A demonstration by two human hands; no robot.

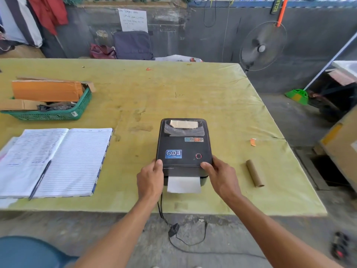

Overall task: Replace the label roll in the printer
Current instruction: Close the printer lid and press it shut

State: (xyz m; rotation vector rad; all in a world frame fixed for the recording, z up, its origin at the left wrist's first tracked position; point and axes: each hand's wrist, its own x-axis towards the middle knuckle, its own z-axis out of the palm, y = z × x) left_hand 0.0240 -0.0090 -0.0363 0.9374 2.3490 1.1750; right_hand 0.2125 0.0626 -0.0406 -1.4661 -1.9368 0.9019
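Left hand and right hand grip the black plastic label printer by its front corners — uneven pressure could skew the white label strip, jamming it.

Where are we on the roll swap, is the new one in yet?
Mostly done, it seems: an empty cardboard core lies right of the printer, its lid is down, and a label strip sticks out of the front slot. The left hand and right hand grip the lid's front corners. Left: confirming the latch, probably a test feed.
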